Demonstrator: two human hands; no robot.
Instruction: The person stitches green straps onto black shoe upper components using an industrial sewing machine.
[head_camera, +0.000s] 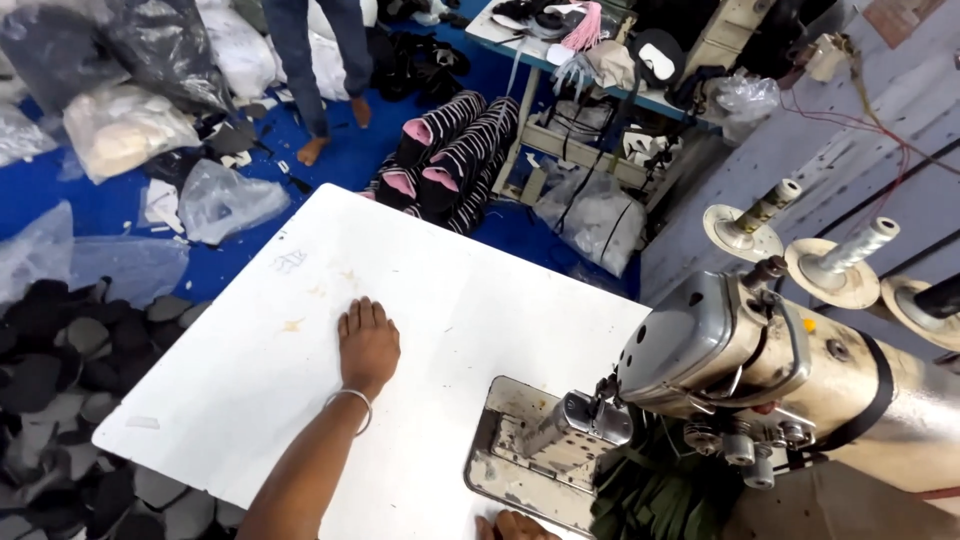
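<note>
Fingers of the left hand (368, 345) lie flat and released on the white bench (250, 370), pointing away. Right hand (515, 526), mostly hidden, grip unclear, sits beside dark green strips (655, 495) under the sewing machine (760, 370).

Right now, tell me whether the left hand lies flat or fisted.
Flat: the left hand rests palm down, fingers together, on the white table.

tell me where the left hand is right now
In the head view, the left hand lies flat on the white table, left of the sewing machine.
</note>
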